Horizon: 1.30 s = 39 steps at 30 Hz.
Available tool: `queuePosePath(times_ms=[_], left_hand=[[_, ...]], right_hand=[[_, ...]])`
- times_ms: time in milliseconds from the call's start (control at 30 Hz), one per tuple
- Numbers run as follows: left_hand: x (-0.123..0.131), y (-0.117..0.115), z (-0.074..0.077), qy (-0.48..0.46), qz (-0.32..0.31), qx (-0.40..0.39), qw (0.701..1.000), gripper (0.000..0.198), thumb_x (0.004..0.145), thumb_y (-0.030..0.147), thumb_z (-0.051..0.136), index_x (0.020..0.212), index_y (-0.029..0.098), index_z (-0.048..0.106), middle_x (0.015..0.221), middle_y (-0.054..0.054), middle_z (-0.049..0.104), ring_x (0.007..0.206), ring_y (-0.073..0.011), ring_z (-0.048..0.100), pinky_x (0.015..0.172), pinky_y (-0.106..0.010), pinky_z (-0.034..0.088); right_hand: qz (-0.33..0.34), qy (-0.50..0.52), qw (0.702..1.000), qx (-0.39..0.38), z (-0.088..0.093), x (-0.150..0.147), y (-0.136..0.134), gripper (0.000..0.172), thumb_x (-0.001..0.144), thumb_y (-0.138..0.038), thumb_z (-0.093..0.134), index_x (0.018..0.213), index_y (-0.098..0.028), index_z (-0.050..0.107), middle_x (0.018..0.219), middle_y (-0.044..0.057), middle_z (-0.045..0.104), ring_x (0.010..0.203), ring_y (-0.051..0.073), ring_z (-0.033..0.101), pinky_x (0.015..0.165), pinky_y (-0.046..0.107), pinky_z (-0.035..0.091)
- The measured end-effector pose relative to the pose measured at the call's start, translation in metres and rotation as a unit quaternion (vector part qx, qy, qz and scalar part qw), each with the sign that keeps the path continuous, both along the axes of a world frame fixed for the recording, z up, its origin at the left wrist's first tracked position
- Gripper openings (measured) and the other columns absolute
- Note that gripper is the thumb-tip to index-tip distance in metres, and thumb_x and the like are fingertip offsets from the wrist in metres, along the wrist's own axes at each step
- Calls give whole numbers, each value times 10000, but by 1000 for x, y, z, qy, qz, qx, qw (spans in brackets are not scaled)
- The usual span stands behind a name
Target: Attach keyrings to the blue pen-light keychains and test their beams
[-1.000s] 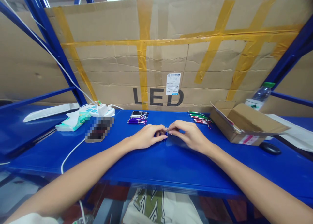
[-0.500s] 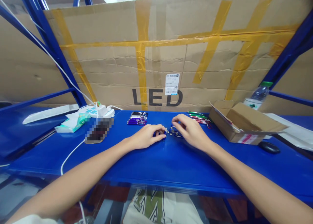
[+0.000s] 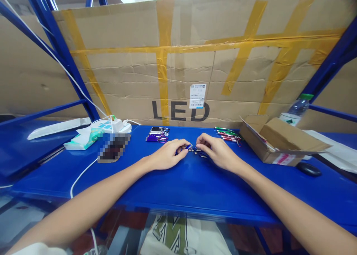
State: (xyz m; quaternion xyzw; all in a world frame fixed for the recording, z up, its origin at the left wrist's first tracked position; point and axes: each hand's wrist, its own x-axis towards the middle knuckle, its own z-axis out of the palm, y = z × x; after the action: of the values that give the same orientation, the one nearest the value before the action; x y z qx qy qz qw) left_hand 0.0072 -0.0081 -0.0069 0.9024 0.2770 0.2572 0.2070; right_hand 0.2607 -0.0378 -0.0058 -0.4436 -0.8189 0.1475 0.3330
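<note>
My left hand (image 3: pixel 169 154) is closed, thumb and fingers pinching a small blue metal tube (image 3: pixel 189 147) whose silvery end points right. Most of the tube is hidden in the fingers. Just right of it, my right hand (image 3: pixel 216 148) hovers with thumb and fingertips curled together; whatever they hold, if anything, is too small to make out. Between the hands lie several tiny silvery round pieces (image 3: pixel 195 153). Partly under my right hand are dark blue pieces with loops (image 3: pixel 203 155).
Black, silver and purple tubes with clips (image 3: pixel 157 134) lie in a row behind my left hand. Green and red ones (image 3: pixel 228 134) lie back right, beside an open cardboard box (image 3: pixel 267 151). A black mouse (image 3: pixel 309 169), bottle (image 3: pixel 297 108), blurred phone (image 3: pixel 114 148) and power strip (image 3: pixel 119 126) are around.
The blue tube in my left hand has tilted so that its silvery end now points up and right. My right fingertips have drawn slightly closer together. The view has shifted a little.
</note>
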Motion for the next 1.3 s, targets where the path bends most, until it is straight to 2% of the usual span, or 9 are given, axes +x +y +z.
queuePosePath(times_ms=[100,267,400,533,700,867,967,1100,1300], left_hand=[[1,-2,1,-25,-26,-22,999,322,1108,365,442,1258,197,673,1221,-91,721,1095,-238,670,995,-366,484],[3,-6,4,-76,-42,-105,991,400,1134,433,369,1111,190,686,1160,-74,735,1098,-224,667,1046,-348,468],[5,-8,5,-87,-20,-170,981,481,1109,550,410,1013,175,696,913,-34,658,838,-168,579,813,-293,473],[8,-8,6,-136,-39,-326,935,569,1033,692,483,918,160,649,637,61,371,547,-103,311,532,-244,290],[7,-8,11,-141,-66,-473,867,542,978,691,604,841,167,601,584,105,213,487,-68,134,470,-241,140],[5,-6,12,-133,-88,-489,858,544,934,709,660,868,174,591,613,100,231,506,-65,129,486,-242,125],[5,-5,11,-113,-83,-415,899,583,957,750,590,881,172,610,628,80,299,519,-82,214,502,-246,198],[5,-8,8,-75,-37,-158,984,487,1091,594,460,980,176,684,875,-25,651,787,-160,578,759,-298,471],[1,-6,2,8,-26,170,985,375,1157,401,357,1135,171,651,1050,-104,683,973,-228,605,915,-364,504]], right_hand=[[55,102,993,-18,4,-6,-4,144,1067,-368,568,1013,-242,614,896,15,709,821,202,664,772,325,504],[79,100,992,-17,4,-9,-8,133,1084,-360,562,1044,-244,614,949,27,748,846,201,688,803,332,522],[81,56,995,22,3,-9,-9,161,1115,-350,521,1023,-244,602,973,32,740,859,195,671,807,318,506],[84,27,990,106,1,-10,-10,160,1134,-315,490,1046,-241,602,999,47,709,899,198,652,835,317,497],[90,-21,982,166,0,-9,-12,186,1149,-326,443,1121,-249,609,1029,78,692,938,227,623,858,353,499],[84,-62,984,144,3,-7,-14,275,1156,-382,391,1165,-252,633,1024,95,684,943,251,614,854,382,506],[87,-68,984,142,2,-6,-14,294,1156,-382,383,1174,-244,642,1030,104,686,945,255,612,853,385,504],[93,-37,988,120,1,-8,-13,254,1147,-375,426,1122,-245,643,1054,92,701,956,243,628,877,371,491],[89,161,975,-124,4,-17,-11,286,1027,-496,655,954,-222,621,816,9,678,700,169,575,666,310,452]])
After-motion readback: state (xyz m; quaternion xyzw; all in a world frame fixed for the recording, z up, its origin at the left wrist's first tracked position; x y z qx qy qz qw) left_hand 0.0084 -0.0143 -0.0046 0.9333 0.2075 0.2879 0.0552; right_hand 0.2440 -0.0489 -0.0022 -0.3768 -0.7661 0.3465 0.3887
